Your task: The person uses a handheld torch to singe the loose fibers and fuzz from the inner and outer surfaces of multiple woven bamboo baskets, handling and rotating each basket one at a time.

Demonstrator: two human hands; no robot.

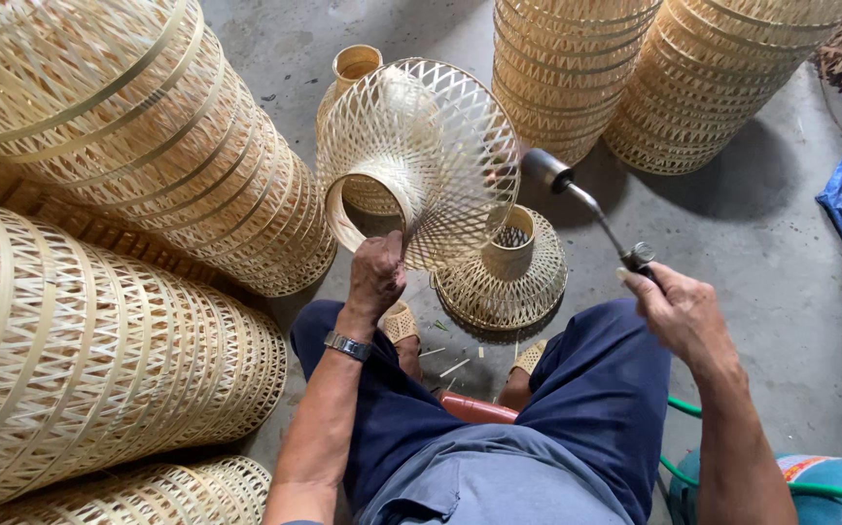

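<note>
A seated person holds a woven bamboo shade and a gas torch above the concrete floor.

The left hand grips the narrow ring of the shade, lifted and tilted over the knees. The right hand is closed around the torch handle, its nozzle just beside the weave. A second shade stands below, and stacks of woven shades lie around.

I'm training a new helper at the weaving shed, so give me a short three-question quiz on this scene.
1. True or false: the left hand grips the rim of the woven bamboo shade.
2. What does the right hand hold? A) gas torch B) knife C) brush
3. Fill in: a second small shade stands on the ____ between the person's feet.

Key: 1 true; 2 A, the gas torch; 3 floor.
</note>
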